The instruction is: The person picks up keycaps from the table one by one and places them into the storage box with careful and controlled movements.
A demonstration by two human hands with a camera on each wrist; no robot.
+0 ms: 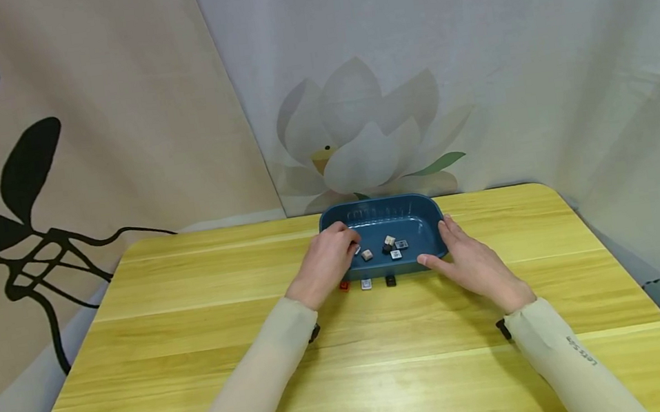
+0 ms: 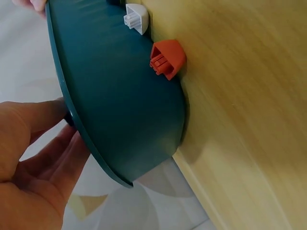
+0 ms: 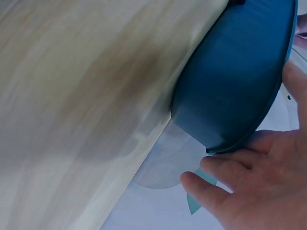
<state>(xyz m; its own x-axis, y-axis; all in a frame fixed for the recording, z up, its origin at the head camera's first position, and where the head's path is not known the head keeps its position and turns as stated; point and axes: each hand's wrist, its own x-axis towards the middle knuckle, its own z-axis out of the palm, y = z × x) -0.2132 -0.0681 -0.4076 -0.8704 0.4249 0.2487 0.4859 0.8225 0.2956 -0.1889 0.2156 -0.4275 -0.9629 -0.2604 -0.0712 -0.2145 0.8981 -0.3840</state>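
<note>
A blue rectangular tray (image 1: 376,271) sits at the table's far edge with several small keycaps in it, among them a pale keycap (image 1: 367,255) and a white keycap (image 1: 395,254). My left hand (image 1: 327,258) reaches over its left side. Thumb and fingers pinch a small dark keycap (image 2: 69,118) by the rim, mostly hidden by the fingers. My right hand (image 1: 476,267) rests against the right end, thumb at the front rim, fingers extended along the outer wall. In front of the tray stand a red keycap (image 1: 344,286), a white keycap (image 1: 366,285) and a black keycap (image 1: 391,281).
The wooden table (image 1: 352,377) extends from the tray toward me. Directly behind its far edge hangs a pale curtain (image 1: 542,101) printed with a lotus, dark leaves and written characters.
</note>
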